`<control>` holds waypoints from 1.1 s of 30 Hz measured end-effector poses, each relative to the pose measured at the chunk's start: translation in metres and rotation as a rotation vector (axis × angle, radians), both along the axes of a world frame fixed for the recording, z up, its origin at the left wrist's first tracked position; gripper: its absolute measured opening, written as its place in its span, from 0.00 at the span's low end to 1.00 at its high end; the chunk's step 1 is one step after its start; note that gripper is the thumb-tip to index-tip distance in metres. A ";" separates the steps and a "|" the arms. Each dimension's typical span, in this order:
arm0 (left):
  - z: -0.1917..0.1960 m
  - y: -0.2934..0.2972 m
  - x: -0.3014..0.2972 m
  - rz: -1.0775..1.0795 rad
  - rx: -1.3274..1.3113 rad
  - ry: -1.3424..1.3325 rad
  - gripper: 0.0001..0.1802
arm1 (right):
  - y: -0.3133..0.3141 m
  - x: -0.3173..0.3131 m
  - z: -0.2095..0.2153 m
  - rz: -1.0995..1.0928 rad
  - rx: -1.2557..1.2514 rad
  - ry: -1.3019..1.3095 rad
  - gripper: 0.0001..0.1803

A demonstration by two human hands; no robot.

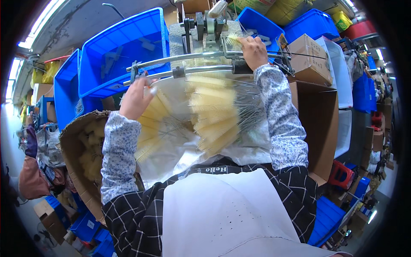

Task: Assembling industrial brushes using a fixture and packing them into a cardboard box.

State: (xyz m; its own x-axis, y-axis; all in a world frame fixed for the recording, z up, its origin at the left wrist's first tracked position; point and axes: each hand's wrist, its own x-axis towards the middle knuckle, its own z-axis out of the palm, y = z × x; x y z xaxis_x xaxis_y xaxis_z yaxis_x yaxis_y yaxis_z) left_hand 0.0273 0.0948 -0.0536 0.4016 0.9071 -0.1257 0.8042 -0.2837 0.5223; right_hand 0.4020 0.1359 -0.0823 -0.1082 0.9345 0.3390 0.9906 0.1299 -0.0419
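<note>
While the right hand (pixel 255 52) is pinching a yellow brush (pixel 233 40) beside the metal machine (pixel 200 28), the left hand (pixel 137 97) is sitting by a steel bar (pixel 162 74), its hold impossible to tell; white lettering (pixel 216 169) is showing on black clothing (pixel 137 222).

Single head view: left camera of a head-worn fisheye pair. Faces down and forward, upright, unmirrored. White garment front (pixel 227 210) sits nearest the lens, filling bottom centre. Left hand (pixel 136 99) and right hand (pixel 255 52) are farther out, upper half of frame; metal rail (pixel 171 60) crosses between them. Very wide coverage: blue bin (pixel 124 28) upper left, open cardboard box (pixel 319 124) at right, room edges bending toward the round dark rim.
</note>
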 end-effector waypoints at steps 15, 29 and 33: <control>-0.013 -0.015 -0.031 -0.083 -0.099 0.385 0.27 | 0.023 -0.010 -0.013 0.014 -0.065 -0.016 0.18; 0.063 -0.008 -0.021 -0.061 -0.149 -0.358 0.19 | 0.040 0.018 -0.034 0.067 0.090 -0.172 0.22; 0.083 -0.011 -0.042 0.009 0.050 -0.413 0.17 | 0.008 0.043 -0.016 -0.281 0.029 -0.101 0.23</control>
